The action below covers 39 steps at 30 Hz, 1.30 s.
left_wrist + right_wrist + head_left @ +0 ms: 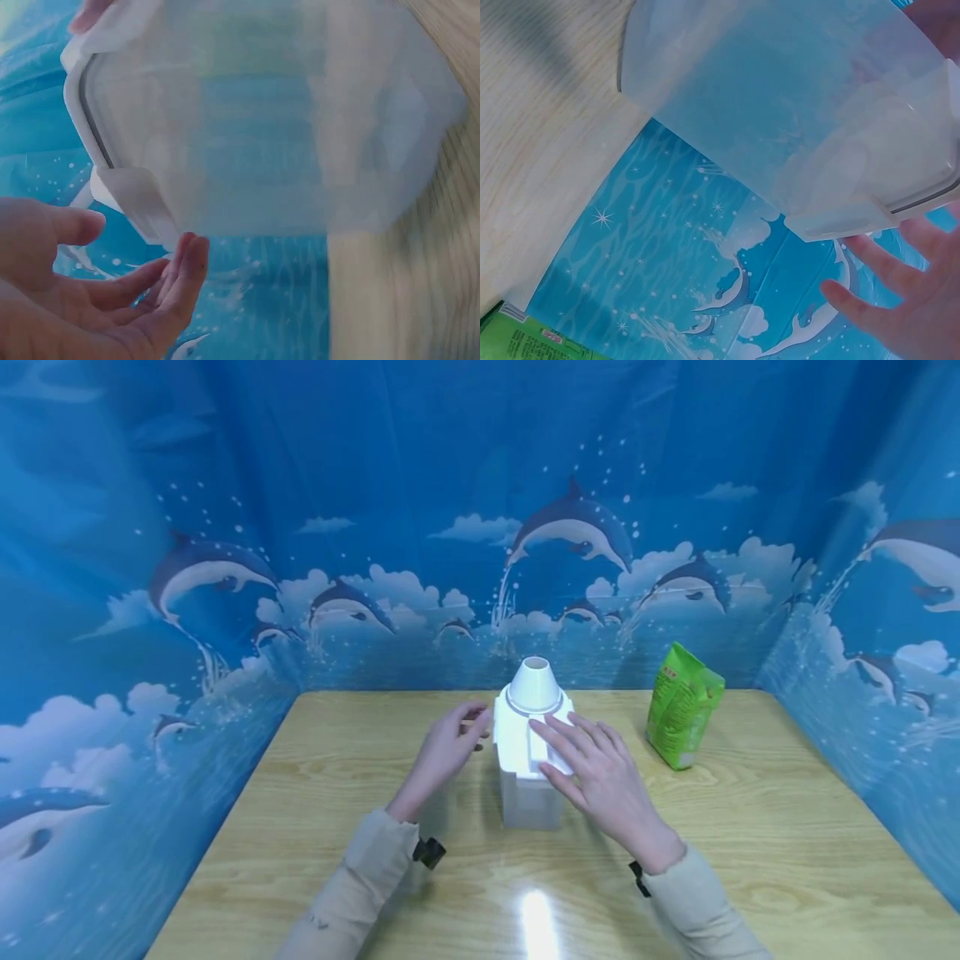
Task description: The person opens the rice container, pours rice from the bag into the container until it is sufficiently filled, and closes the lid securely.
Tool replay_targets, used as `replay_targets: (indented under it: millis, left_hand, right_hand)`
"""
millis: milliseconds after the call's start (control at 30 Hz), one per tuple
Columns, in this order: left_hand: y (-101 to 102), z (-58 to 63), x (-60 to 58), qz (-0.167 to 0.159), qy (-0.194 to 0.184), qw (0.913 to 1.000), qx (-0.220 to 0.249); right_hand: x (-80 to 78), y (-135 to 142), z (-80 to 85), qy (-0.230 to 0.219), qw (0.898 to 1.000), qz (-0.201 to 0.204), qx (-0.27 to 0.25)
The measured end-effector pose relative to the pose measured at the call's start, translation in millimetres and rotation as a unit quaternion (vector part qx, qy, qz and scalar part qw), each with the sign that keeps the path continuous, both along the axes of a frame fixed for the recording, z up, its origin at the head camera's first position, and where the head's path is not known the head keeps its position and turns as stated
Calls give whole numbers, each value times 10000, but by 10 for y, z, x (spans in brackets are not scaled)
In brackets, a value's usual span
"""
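A translucent plastic storage container [531, 803] stands upright on the table, closed by a white lid [513, 750] with a white cone-shaped piece [534, 688] on top. My left hand [447, 743] is just left of the lid, its fingers loosely bent and gripping nothing. In the left wrist view its fingertips lie close by a white side clip [135, 196]; whether they touch it, I cannot tell. Spread fingers of my right hand [603, 777] reach over the lid's right part. The right wrist view has them beside the other side clip [840, 217], without curling round it.
Right of the container, a green printed bag [681, 708] stands near the back of the wooden table [750, 860]. A blue curtain [420, 485] with dolphins encloses the back and both sides.
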<state>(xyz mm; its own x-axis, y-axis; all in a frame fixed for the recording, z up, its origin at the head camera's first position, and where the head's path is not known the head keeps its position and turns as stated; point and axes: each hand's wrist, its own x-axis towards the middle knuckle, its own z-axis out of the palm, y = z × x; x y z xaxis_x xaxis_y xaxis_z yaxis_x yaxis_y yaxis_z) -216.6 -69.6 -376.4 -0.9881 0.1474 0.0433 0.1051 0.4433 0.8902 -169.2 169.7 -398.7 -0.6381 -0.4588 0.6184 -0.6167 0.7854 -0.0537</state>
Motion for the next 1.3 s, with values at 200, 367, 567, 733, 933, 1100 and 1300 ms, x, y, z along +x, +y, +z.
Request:
replay_targets:
  millis: [200,367,567,733,933,1100,1300]
  left_hand:
    - [59,-13,-127,-28,-642,9964,557]
    - [62,-14,-190,-100,-1126,9874,1111]
    - [50,-38,-231,-259,-1336,9831,1222]
    - [35,-45,-229,-267,-1518,9786,1360]
    - [13,-47,-259,-212,-1966,9671,1602]
    - [-15,-89,-306,-103,-2502,9433,2178]
    - [-17,-112,-320,-130,-2729,9289,2500]
  right_hand:
    - [-14,-4,-5,-21,10000,41,-3]
    - [-18,-6,-2,-75,9999,68,-16]
    - [8,-6,7,-138,9999,70,-76]
    - [23,-14,6,-78,9999,113,-98]
    - [21,-23,-9,107,9996,197,-175]
    - [21,-28,1,122,9994,234,-202]
    - [22,-29,7,151,9994,241,-203]
